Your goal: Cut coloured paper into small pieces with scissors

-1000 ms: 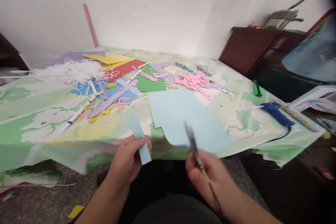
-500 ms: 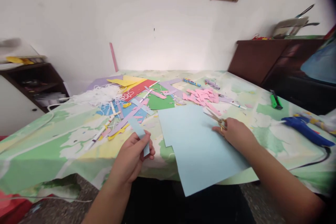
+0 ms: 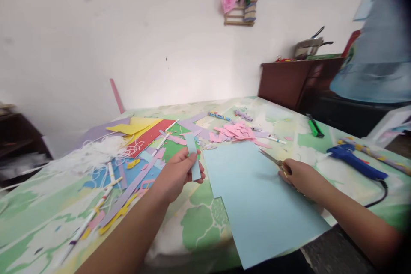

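Observation:
Between the thumb and fingers of my left hand [image 3: 180,173] is a light blue paper strip [image 3: 193,158], held upright beside the big sheet's left edge. My right hand [image 3: 302,177] grips a pair of scissors [image 3: 272,159] by the handles, blades pointing to the upper left over the sheet. The large light blue paper sheet [image 3: 257,205] lies on the table with a notch cut from its left edge, its near corner reaching past the table edge. Behind it is a heap of pink paper pieces [image 3: 236,132].
White string [image 3: 102,150], a red sheet [image 3: 150,135] and paper scraps spread over the left side. At right lie a blue glue gun [image 3: 356,162] and a green utility knife [image 3: 315,127]. A water bottle [image 3: 375,68] stands beyond. The floral tablecloth [image 3: 199,227] covers the table.
My view has turned to the right. My left hand has moved the strip up and closer to the large sheet, turning it more upright. The scissors stay in my right hand.

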`<state>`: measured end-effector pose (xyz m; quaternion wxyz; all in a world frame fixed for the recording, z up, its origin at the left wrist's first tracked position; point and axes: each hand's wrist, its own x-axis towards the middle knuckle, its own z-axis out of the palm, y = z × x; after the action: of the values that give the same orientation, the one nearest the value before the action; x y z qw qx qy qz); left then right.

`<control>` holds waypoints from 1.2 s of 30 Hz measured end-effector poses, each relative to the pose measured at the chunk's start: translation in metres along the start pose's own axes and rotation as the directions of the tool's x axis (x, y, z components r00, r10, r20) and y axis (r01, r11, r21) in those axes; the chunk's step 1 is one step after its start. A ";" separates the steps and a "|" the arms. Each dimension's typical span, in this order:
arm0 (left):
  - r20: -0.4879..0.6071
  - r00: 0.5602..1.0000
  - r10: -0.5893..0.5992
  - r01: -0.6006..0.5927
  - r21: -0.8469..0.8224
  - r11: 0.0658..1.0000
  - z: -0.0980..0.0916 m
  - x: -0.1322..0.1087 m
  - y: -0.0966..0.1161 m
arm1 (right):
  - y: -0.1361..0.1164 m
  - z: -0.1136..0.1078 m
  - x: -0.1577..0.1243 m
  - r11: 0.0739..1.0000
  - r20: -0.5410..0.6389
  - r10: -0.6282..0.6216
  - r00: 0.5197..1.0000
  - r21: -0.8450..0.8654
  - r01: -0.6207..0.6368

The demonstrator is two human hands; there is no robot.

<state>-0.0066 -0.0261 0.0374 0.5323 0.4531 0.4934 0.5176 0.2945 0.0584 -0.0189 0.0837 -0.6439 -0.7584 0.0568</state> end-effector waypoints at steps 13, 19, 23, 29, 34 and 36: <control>0.022 0.999 -0.033 0.034 -0.037 0.999 -0.005 0.018 -0.014 | -0.019 -0.002 0.000 0.998 0.114 -0.042 0.993 0.043 0.037; -0.136 0.990 0.022 -0.029 -0.054 0.998 -0.014 0.025 -0.018 | 0.019 -0.015 0.013 0.998 0.007 0.005 1.000 -0.065 -0.005; -0.224 0.968 0.115 -0.134 -0.074 0.988 -0.014 0.030 -0.018 | 0.043 -0.042 0.022 0.982 -0.085 0.123 0.989 -0.135 -0.133; -0.194 0.974 0.117 -0.136 -0.088 0.987 -0.012 0.033 -0.022 | -0.016 -0.075 0.024 0.978 -0.136 0.195 0.971 -0.048 -0.203; -0.202 0.971 0.130 -0.133 -0.002 0.991 -0.009 0.030 -0.025 | -0.114 -0.051 0.013 0.923 -0.081 -0.380 0.921 0.023 0.383; -0.210 0.965 0.155 -0.139 0.087 0.986 -0.009 0.026 -0.024 | -0.135 -0.038 0.012 0.888 -0.066 -0.456 0.887 0.024 0.459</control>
<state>-0.0134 -0.0015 0.0113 0.4193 0.4483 0.5314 0.5838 0.1701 0.0474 0.0452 0.1294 -0.4467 -0.8847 0.0314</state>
